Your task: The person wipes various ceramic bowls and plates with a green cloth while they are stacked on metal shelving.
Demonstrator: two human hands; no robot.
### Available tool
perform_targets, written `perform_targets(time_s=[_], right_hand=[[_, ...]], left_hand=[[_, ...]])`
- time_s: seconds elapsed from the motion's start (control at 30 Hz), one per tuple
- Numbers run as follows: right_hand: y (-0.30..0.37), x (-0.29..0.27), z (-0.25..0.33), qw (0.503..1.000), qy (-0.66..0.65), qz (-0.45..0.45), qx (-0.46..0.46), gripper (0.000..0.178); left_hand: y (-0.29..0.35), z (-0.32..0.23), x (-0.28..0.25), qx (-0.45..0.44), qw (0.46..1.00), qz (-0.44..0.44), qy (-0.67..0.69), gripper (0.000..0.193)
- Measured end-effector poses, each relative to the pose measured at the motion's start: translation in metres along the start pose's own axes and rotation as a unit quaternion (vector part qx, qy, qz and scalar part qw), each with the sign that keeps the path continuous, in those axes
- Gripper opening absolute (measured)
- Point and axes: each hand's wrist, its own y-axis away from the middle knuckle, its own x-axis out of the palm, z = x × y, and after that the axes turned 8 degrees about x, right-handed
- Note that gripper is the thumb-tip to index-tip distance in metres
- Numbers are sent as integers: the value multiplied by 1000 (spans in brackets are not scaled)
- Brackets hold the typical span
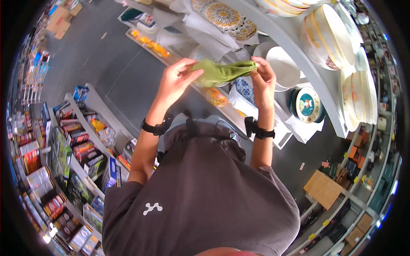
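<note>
A crumpled green cloth (pixel 226 72) is drawn out sideways between my two hands, above the lower shelf. My left hand (pixel 176 80) pinches its left end between thumb and fingers; that end looks slightly blurred. The narrower, bunched right end is gripped by my right hand (pixel 264 79). Just past my right hand, white plates (pixel 283 68) stand on the shelf. A blue-patterned piece (pixel 244 91) lies beneath the cloth, close to my right wrist.
Large bowls (pixel 326 36) stack on the upper grey shelf at right. Below are round decorated plates (pixel 308 104) and a patterned oval platter (pixel 224 19) on white wrapping. Shelves of boxed goods (pixel 85 149) line the left. A cardboard box (pixel 323 189) sits at lower right.
</note>
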Motion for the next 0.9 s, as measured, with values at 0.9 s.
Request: perform_targets(time_s=[0.9], right_hand=[[93,100,-56,977,136,-145,72,38]], left_hand=[[10,67,-20,-147,912,13,382,39]])
